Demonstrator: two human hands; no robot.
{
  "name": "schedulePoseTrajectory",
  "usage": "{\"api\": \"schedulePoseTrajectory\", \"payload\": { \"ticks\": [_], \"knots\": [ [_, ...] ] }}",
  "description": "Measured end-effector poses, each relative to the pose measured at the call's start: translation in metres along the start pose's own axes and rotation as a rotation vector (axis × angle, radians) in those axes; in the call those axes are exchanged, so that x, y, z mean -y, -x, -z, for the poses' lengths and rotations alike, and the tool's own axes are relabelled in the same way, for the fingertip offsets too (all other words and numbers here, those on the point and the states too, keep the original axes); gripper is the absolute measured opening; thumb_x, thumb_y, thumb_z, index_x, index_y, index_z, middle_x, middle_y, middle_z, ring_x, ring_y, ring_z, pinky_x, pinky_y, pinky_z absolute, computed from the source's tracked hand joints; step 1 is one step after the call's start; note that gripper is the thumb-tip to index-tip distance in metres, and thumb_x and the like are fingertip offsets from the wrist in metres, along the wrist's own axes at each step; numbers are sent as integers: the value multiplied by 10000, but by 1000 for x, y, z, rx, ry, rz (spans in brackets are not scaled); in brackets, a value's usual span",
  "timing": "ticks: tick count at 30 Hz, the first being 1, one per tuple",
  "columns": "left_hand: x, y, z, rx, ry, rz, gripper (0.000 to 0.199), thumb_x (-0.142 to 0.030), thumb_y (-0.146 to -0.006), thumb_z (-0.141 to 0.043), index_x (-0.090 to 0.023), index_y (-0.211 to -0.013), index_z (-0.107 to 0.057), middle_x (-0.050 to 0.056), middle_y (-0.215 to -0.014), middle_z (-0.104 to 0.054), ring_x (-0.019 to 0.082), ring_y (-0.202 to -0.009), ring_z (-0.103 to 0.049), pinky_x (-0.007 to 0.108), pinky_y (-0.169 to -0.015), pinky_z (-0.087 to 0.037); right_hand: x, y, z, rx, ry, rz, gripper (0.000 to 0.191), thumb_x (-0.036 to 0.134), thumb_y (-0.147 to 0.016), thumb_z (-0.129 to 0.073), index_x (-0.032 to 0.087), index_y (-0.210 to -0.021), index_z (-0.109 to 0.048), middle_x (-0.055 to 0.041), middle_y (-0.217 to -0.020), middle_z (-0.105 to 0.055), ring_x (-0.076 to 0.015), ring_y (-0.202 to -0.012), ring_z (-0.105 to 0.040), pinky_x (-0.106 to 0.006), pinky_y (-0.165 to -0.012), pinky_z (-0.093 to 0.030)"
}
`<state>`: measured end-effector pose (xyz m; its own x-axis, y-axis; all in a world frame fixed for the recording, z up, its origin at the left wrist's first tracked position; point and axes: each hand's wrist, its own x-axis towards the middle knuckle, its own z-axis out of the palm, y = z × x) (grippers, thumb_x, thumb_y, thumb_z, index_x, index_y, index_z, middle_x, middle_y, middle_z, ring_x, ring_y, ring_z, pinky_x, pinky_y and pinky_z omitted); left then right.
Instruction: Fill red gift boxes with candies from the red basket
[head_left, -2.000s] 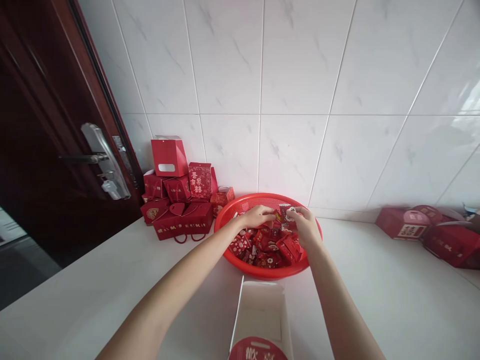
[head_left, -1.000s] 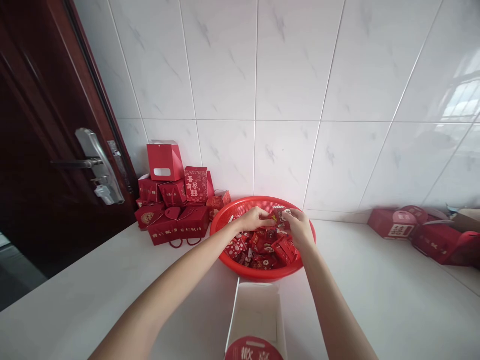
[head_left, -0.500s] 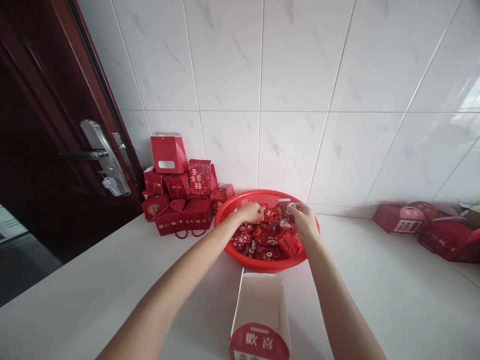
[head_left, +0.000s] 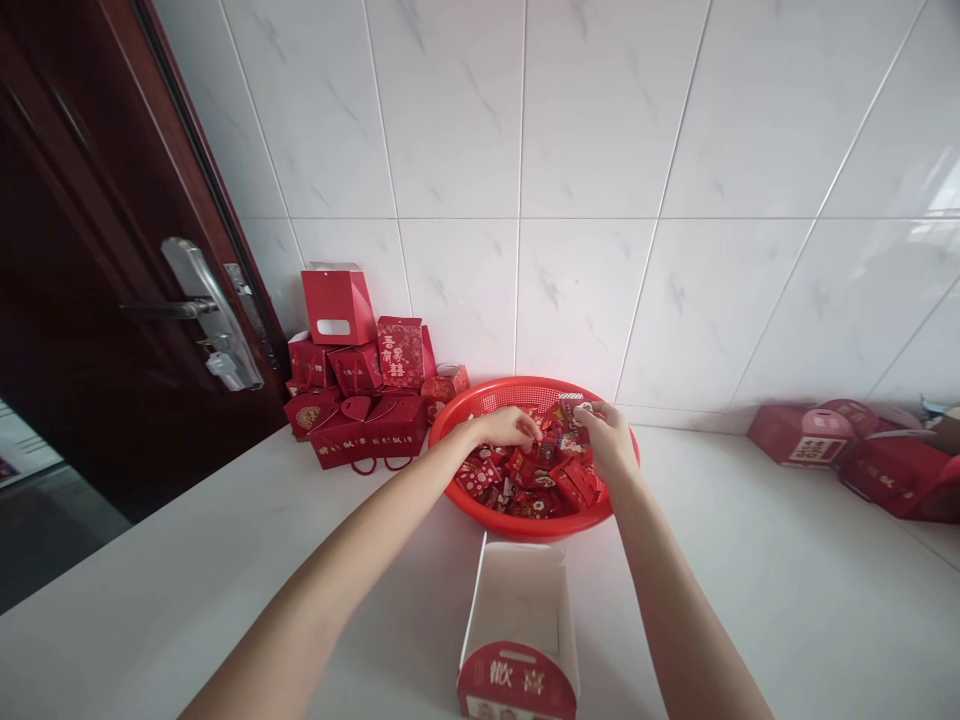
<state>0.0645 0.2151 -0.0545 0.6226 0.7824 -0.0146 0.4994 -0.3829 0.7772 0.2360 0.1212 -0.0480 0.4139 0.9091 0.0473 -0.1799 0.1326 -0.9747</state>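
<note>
In the red basket (head_left: 529, 531), the right hand (head_left: 611, 440) pinches a dark red packet (head_left: 571, 418) at one o'clock, the left hand (head_left: 510, 427) curls its fingers narrowly above small wrapped packets (head_left: 525, 468) at eleven, its grip unclear, and an open box (head_left: 517, 685) sits at six o'clock outside.

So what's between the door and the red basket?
In the head view, a pile of red boxes stands between the door and the basket.
</note>
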Motion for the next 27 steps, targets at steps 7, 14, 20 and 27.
{"api": "schedulePoseTrajectory", "payload": {
  "ticks": [7,14,20,27],
  "knots": [
    [-25,0,-10,79,263,-95,528,-630,-623,-816,-124,-726,-707,53,-750,-730,187,-748,-664,336,-777,-521,-1,-1,1,30,-17,-18,142,287,-677,-676,235,-712,-549,20,-691,-614,-156,-622,-598,-257,-521,-521],
    [-20,-3,-9,-23,300,-123,498,-628,-687,-745,-134,-668,-682,46,-707,-711,181,-712,-655,323,-743,-515,4,4,1,84,-29,-16,156,315,-680,-684,229,-717,-560,12,-687,-599,-166,-652,-592,-251,-490,-513],
    [-20,-3,-6,-113,252,-164,366,-446,-795,-650,-180,-546,-623,-6,-573,-631,150,-622,-594,274,-648,-468,4,2,1,119,-66,-50,184,326,-645,-710,223,-716,-575,12,-686,-607,-170,-673,-604,-249,-499,-516],
    [-19,-2,-7,-131,215,-194,419,-518,-743,-708,-179,-530,-587,-29,-520,-524,131,-574,-487,270,-575,-379,4,2,1,110,-89,-70,161,324,-653,-668,241,-709,-542,19,-691,-604,-173,-657,-605,-266,-498,-519]
  ]
}}
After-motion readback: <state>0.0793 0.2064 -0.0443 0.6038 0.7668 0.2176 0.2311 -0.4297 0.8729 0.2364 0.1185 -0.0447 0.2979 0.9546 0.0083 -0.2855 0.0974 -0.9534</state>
